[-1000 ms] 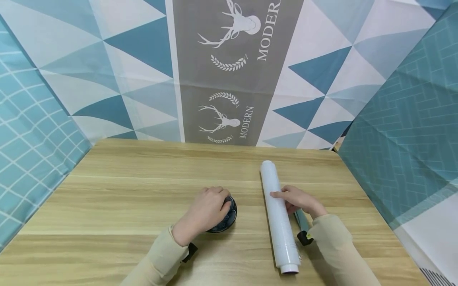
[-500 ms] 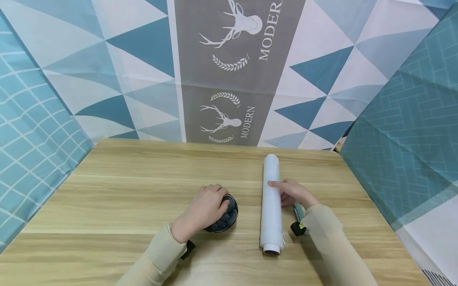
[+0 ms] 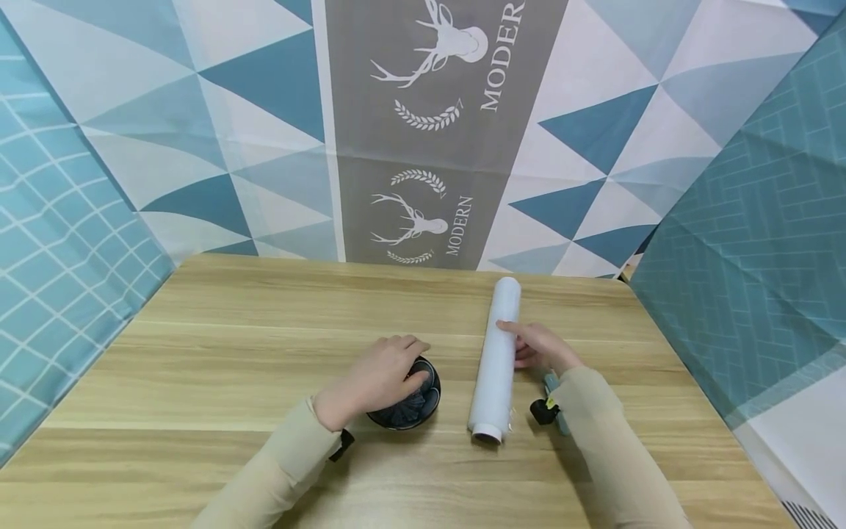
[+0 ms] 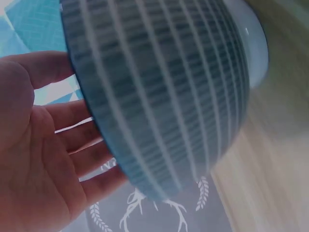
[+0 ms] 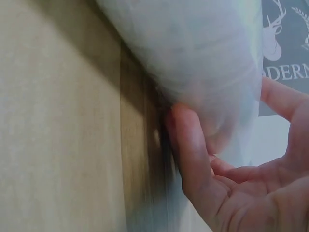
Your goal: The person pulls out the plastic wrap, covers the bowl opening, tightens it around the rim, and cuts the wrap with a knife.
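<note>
Head view: noted left hand with relaxed fingers across upright striped bowl, directly beneath them; noted right hand gripping plastic-film roll, with thumb on top. Left wrist view: noted near-straight fingers passing behind bowl's rim, with tips hidden. Right wrist view: noted curled fingers against roll, near wooden tabletop.

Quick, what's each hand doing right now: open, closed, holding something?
Left hand: open, at the bowl.
Right hand: holding the white roll.
</note>
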`<state>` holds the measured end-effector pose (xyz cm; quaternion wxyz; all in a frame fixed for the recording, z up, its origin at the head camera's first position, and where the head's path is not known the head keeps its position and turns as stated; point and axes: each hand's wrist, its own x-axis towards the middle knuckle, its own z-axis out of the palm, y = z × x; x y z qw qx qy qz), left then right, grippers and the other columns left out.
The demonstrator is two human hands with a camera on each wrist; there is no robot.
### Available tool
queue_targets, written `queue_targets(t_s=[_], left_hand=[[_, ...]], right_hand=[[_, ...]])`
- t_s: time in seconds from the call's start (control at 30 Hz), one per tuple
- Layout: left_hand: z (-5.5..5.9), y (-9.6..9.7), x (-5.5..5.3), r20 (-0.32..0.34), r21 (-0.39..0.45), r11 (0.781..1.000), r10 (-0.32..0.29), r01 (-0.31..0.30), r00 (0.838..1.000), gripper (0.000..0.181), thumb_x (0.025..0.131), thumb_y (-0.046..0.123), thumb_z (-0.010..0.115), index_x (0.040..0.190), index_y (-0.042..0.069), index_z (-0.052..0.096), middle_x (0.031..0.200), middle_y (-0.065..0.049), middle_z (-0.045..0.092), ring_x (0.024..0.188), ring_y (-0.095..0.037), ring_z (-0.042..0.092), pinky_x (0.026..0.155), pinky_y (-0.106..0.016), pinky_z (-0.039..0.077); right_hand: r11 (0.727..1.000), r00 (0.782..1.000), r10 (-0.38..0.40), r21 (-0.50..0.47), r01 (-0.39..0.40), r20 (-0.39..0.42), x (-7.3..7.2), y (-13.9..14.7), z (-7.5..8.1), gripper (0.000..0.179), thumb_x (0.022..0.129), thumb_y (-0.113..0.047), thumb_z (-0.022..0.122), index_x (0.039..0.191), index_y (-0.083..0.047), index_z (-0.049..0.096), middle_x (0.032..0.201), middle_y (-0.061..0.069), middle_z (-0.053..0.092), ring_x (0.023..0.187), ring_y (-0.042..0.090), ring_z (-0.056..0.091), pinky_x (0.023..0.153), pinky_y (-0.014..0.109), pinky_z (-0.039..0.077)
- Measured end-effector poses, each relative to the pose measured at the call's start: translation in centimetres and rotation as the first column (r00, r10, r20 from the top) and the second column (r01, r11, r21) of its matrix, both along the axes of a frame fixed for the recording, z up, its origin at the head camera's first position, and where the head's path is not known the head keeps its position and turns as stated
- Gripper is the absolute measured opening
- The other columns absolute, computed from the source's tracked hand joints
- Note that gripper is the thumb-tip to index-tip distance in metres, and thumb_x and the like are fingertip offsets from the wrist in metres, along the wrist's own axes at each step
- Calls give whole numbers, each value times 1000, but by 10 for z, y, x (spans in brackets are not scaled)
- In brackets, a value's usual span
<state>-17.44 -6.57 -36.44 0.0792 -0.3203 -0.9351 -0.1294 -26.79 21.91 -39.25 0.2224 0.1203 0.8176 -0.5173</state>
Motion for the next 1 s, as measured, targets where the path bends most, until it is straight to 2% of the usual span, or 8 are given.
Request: queue_targets(t_s=[0.27,0.47,0.83,1.0], left_hand=[[5,-7,-9,-2,-43,999,1,-1,1000,45,89,32,54,123,2,52,118,-12,56,105,-27,56,87,-44,45],[7,-10,-15,28,-50,999,14,-13,1000,45,90,32,54,123,2,53,119,-13,56,105,-29,56,89,-44,45],[3,-16,-31,87,-52,998,38,-34,995,45,90,33,53,120,0,54,116,-15,58,99,-31,59,86,-43,48],[3,-20,-39,133,-53,996,75,-68,988,47,89,33,54,121,-1,53,117,-16,57,98,-31,59,85,-43,48]], right_hand=[[994,1000,-28,-101,30,13,-13,1,-4,57,84,-46,57,110,3,45,79,8,55,63,15,59,65,29,54],[971,996,-81,-223,87,35,-20,-1,-7,49,86,-41,56,105,3,43,78,9,53,62,16,59,66,28,54],[931,979,-198,-300,205,54,-32,-9,-8,42,87,-38,54,102,-1,39,85,12,44,62,15,53,66,28,54],[904,968,-244,-349,246,53,-35,-15,-11,51,88,-35,52,117,3,35,87,13,42,63,17,52,65,28,54]])
